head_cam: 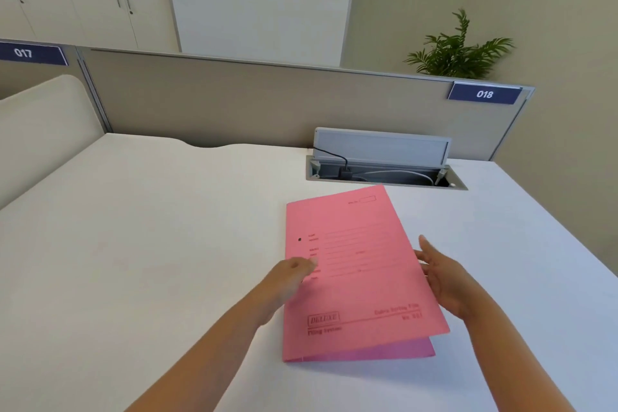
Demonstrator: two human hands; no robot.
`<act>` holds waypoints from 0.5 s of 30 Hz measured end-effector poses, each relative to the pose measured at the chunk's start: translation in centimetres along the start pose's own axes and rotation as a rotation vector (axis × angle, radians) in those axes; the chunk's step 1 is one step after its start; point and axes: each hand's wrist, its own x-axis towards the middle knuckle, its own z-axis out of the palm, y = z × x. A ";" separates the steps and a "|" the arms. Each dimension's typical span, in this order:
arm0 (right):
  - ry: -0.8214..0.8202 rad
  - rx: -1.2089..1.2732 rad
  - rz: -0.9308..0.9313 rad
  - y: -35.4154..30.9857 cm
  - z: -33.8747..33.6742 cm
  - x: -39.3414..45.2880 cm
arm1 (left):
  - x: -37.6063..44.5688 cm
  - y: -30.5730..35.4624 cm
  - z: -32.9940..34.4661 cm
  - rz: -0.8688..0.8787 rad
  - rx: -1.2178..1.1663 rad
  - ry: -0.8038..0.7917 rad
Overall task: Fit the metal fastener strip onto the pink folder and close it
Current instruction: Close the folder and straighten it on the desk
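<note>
A pink folder (361, 264) lies on the white desk (150, 244), front cover up with printed lines and a punched hole near its left spine. The cover is slightly lifted along the right edge, showing the back sheet below. My left hand (287, 281) rests on the cover's left edge, fingertips pressed near the spine. My right hand (441, 274) is at the cover's right edge, fingers spread and touching that raised edge. No metal fastener strip is visible in the head view.
An open cable hatch (384, 164) with a raised grey lid and cords sits just behind the folder. A beige partition (267, 100) with a label 018 bounds the desk's far side. A potted plant (458, 50) stands beyond it at right.
</note>
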 end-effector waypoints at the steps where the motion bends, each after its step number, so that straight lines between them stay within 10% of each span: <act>1: 0.042 -0.106 0.000 0.5 -0.2 0.2 | 0.3 -0.3 0.0 -0.011 -0.011 0.076; 15: 0.343 -1.073 0.115 4.1 3.3 3.0 | 1.5 -2.5 1.3 -0.199 0.043 0.301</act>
